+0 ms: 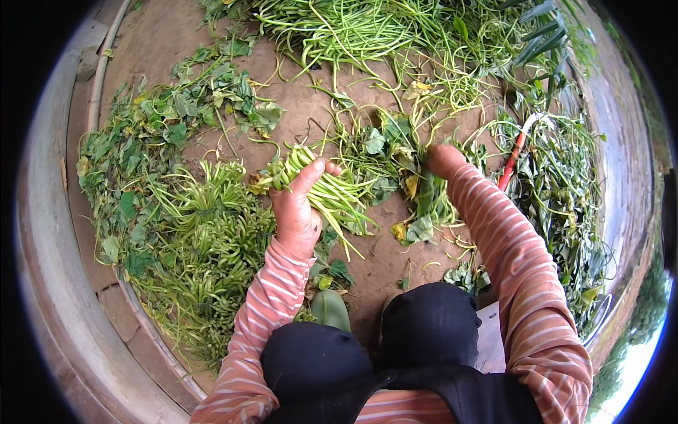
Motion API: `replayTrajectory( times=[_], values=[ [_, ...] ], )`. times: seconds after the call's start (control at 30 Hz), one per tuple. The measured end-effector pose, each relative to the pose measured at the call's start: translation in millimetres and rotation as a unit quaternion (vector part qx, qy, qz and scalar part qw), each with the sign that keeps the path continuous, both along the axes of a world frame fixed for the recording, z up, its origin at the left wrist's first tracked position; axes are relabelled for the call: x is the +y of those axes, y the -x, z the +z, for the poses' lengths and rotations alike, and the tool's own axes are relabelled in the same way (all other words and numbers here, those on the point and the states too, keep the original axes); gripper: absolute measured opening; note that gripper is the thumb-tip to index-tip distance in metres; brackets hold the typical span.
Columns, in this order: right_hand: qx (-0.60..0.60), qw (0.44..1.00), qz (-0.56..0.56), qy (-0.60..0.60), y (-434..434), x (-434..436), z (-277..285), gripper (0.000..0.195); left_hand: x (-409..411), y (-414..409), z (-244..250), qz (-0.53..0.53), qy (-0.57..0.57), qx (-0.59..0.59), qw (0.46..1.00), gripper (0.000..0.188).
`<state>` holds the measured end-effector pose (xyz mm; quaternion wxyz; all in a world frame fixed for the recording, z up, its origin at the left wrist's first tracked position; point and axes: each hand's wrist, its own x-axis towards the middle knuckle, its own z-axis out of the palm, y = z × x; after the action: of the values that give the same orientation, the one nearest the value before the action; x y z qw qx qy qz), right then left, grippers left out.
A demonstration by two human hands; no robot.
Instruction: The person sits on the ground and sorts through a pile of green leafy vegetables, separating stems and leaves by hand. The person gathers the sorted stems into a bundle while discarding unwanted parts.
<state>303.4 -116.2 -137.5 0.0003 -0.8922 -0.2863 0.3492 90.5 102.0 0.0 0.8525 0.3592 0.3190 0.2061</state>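
Observation:
My left hand (297, 206) grips a bundle of pale green leaf stems (339, 199), thumb across the top and cut ends pointing down to the right. To the right, my right hand (444, 159) reaches down into loose vines and wilted leaves (405, 153); its fingers are blurred and mostly hidden. A blurred green leaf (425, 195) hangs just below it. Left of my knees lies a dense pile of bundled stems (217, 238). Straight ahead is a large heap of long, bare green stems (349, 34).
Stripped leaves (153, 122) cover the left side, and more leafy vines (556, 185) lie at the right. Among these rests a red-handled sickle (511, 161) with a curved blade. A pole (103, 69) and a concrete ledge (47, 212) border the left. Brown ground (371, 254) shows between.

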Motion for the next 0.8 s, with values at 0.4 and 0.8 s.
replayTrajectory(
  times=[0.4,0.8],
  values=[
    [-0.092,0.982,-0.159,-0.035,3.7,33.6,-5.8,0.036,-0.9,0.1,-0.2,0.001,-0.007,-0.002,1.000,0.012],
    [0.252,0.827,-0.370,-0.340,-17.9,16.7,68.4,0.017,-7.2,-3.3,-1.2,-0.040,0.009,0.000,0.999,0.014]
  ],
)
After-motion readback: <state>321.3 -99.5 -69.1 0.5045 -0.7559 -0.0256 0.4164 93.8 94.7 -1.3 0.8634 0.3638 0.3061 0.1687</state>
